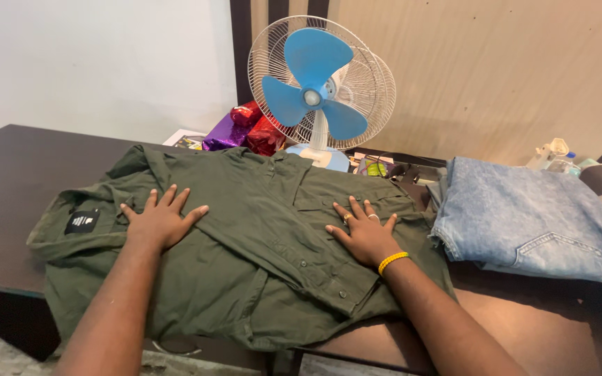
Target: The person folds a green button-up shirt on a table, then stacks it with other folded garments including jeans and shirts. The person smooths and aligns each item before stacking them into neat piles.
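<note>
An olive-green cotton button-up shirt (245, 251) lies spread across the dark brown wooden worktop (15, 167), filling the lower middle of the frame, its collar end toward the left and its hem hanging a little over the near edge; both hands press flat upon it, which looks like a way of holding the cloth smooth and still. The left hand (160, 221) rests left of centre, fingers splayed and released, grasping nothing, just beside a small black label (82, 221) sewn near the collar; the right hand (365, 235) lies right of centre on the buttoned front, likewise spread and unclenched, with two rings on its fingers and one yellow beaded bracelet (392, 262) at the wrist.

In the upper middle stands one white desk fan with blue blades (318, 87), facing the person; at its left foot sit shiny wrapped parcels (245, 129) (one purple, two red, as far as can be told), pushed back against the wall, out of the way of the cloth. To the right lies one folded pair of light blue denim jeans (531, 219), close to the shirt's edge; beyond it, at the far right, some small pale items are too indistinct to name.
</note>
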